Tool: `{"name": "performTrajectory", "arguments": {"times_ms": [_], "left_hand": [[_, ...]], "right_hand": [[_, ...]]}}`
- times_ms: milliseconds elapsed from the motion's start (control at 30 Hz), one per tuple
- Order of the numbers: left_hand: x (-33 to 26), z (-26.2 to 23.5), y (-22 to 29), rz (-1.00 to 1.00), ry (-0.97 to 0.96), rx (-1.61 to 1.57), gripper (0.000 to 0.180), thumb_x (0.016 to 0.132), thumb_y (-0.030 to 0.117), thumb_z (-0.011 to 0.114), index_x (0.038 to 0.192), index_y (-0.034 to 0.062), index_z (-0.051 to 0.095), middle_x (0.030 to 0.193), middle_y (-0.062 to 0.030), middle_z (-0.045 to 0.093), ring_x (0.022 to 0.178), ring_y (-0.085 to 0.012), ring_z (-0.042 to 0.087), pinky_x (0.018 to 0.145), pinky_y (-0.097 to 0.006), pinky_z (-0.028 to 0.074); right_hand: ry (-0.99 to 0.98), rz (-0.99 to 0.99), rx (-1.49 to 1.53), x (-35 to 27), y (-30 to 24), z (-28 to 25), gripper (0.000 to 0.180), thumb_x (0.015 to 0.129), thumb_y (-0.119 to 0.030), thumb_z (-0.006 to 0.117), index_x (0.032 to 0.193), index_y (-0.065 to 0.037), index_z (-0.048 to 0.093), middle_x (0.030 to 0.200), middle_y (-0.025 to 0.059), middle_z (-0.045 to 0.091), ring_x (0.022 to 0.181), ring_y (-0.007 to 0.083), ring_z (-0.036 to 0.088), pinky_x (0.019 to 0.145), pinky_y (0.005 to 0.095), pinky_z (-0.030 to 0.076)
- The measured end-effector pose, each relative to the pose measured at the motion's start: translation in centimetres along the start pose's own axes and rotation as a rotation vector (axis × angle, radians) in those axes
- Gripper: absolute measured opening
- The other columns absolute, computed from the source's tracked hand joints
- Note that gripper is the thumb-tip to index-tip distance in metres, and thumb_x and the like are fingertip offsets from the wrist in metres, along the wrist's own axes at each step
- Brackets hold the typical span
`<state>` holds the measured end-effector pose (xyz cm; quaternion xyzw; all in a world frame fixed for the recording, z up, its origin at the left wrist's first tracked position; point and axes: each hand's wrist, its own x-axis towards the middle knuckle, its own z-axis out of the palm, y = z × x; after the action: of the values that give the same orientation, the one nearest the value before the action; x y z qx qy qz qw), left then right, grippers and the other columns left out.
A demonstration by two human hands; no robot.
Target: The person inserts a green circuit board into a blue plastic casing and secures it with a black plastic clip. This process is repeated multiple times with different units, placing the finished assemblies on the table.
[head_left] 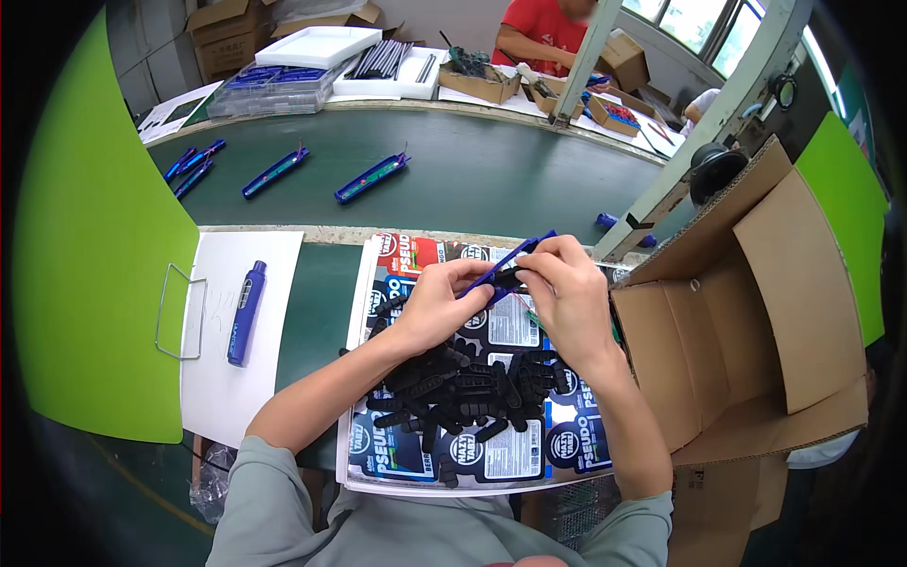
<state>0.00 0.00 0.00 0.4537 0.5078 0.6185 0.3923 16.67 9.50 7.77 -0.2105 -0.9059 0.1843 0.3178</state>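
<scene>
Above the worktop, my left hand (436, 304) is closed around a long blue plastic casing (526, 249), which slants up to the right. A small black part (507, 278) lies against the casing, pinched in the fingers of my right hand (574, 295). How far it sits inside the casing is hidden by the fingers. Thin green wires (530, 312) show just below my right hand. Under my wrists, a heap of small black ribbed plastic parts (463, 387) lies on a colourful printed sheet (392, 463).
A blue pen-shaped device (248, 312) rests on white paper (213, 378) at left. An open cardboard box (803, 302) stands close at right, near a metal post (652, 203). Across a green conveyor (472, 156) lie open blue casings (276, 173). Beyond sits a person in red (543, 33).
</scene>
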Motion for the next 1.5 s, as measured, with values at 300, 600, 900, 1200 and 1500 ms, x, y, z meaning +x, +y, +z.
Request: {"name": "performTrajectory", "arguments": {"times_ms": [300,600,900,1200,1500], "left_hand": [[-0.8,0.8,0.0,0.222,0.151,0.417,0.022,0.089,0.010,0.076,0.103,-0.0064,0.074,0.087,-0.0151,0.074,0.074,-0.0182,0.071,0.067,-0.032,0.054],[-1.1,1.5,0.9,0.577,0.177,0.681,0.020,0.082,-0.003,0.076,0.102,-0.0033,0.073,0.080,-0.0143,0.069,0.068,-0.0242,0.068,0.061,-0.033,0.052],[-0.2,0.1,0.2,-0.047,0.098,0.187,0.022,0.101,0.011,0.065,0.116,-0.0040,0.069,0.084,-0.0014,0.070,0.067,-0.0025,0.061,0.056,-0.019,0.047],[-0.4,0.4,-0.3,0.005,0.091,0.178,0.024,0.098,0.015,0.069,0.113,-0.0045,0.071,0.075,-0.0017,0.068,0.062,-0.0040,0.059,0.051,-0.022,0.043],[-0.5,0.5,-1.1,0.068,0.070,0.202,0.024,0.098,0.013,0.069,0.115,-0.0040,0.071,0.076,-0.0040,0.070,0.065,-0.0051,0.063,0.053,-0.023,0.046]], "right_hand": [[0.151,-0.045,-0.425,-0.1,-2.0,0.0,0.050,0.069,-0.010,0.088,0.109,-0.005,0.058,0.103,0.0139,0.057,0.099,0.0333,0.057,0.085,0.0442,0.043],[-0.188,0.228,-0.054,0.9,1.2,-2.5,0.050,0.069,-0.026,0.091,0.105,-0.004,0.066,0.089,0.0113,0.066,0.086,0.0311,0.067,0.077,0.0408,0.051],[-0.191,0.364,-0.247,-3.4,9.7,-3.4,0.027,0.085,-0.016,0.078,0.103,0.003,0.072,0.100,0.0229,0.072,0.086,0.0413,0.070,0.079,0.0485,0.054],[-0.197,0.437,-0.315,-6.1,11.0,-1.0,0.028,0.084,-0.010,0.078,0.107,0.000,0.066,0.105,0.0237,0.069,0.101,0.0441,0.066,0.088,0.0522,0.052],[-0.236,0.537,-0.248,-5.8,11.2,-1.1,0.030,0.082,-0.011,0.080,0.106,-0.001,0.065,0.105,0.0226,0.069,0.103,0.0441,0.066,0.089,0.0525,0.051]]}}
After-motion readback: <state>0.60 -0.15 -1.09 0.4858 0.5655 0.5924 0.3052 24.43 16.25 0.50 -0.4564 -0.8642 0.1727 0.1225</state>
